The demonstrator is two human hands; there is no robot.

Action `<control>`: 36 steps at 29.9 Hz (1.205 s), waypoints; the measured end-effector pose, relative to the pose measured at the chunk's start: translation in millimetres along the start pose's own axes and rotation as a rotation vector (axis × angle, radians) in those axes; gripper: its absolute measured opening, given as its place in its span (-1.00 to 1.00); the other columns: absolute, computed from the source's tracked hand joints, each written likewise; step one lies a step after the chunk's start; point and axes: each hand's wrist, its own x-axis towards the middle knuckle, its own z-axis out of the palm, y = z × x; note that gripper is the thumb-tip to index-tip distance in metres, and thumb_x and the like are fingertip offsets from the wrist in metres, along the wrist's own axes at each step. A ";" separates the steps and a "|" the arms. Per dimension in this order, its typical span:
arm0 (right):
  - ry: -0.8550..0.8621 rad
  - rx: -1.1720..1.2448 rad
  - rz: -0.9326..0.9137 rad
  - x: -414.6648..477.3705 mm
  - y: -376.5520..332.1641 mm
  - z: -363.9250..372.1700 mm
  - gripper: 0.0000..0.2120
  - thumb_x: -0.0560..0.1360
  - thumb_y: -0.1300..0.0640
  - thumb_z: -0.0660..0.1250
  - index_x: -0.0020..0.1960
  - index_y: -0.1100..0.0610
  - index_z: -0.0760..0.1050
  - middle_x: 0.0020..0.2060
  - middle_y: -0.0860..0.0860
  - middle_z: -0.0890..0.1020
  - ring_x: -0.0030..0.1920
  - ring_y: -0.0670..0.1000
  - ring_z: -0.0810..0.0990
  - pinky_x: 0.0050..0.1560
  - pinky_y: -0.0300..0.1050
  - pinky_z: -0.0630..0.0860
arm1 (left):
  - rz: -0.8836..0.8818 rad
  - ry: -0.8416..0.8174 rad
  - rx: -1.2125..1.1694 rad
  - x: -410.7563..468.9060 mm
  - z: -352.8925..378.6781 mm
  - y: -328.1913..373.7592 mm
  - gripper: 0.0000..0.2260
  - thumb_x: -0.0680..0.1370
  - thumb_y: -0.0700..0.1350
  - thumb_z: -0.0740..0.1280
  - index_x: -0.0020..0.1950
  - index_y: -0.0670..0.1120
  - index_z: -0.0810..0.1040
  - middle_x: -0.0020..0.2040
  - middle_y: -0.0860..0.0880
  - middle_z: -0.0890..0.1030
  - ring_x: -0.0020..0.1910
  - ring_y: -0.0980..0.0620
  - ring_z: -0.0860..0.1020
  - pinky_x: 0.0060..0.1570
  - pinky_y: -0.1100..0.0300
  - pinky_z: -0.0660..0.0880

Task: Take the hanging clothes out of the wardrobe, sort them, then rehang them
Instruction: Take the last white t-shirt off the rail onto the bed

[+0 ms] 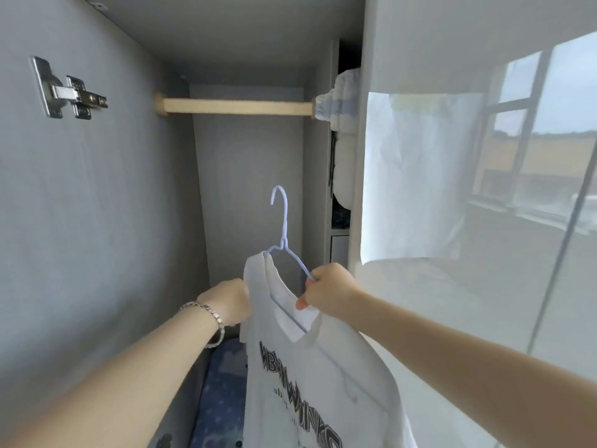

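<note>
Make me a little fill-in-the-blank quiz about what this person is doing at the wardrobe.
The right hand holds the hanger of a ___ T-shirt.
The bracelet sits on the ___ wrist.
The wooden rail is ___ the hanger's hook.
Missing words: white; left; above.

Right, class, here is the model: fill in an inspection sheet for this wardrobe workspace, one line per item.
surface: blue patterned fabric lies at the wardrobe's bottom.
job's things: white T-shirt on a pale blue hanger; its hook is below the bare rail, not hung.
clutter: pale bundled textiles in the side compartment.
hands: left hand grips the T-shirt's shoulder; right hand pinches the hanger's arm.
cables: nothing seen.
surroundings: grey wardrobe walls, a door hinge, a glossy door reflecting a window.
</note>
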 end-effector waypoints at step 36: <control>1.411 0.510 1.217 -696.1 134.1 147.3 -0.64 0.35 0.34 0.25 -0.44 0.10 0.13 -0.45 0.06 0.18 -0.34 -0.01 0.20 -0.29 -0.14 0.12 | 1.566 -0.699 0.266 -561.3 352.5 244.0 -0.84 0.48 -0.22 0.20 -0.23 -0.14 0.55 -0.11 -0.16 0.65 -0.14 -0.11 0.56 -0.23 0.22 0.35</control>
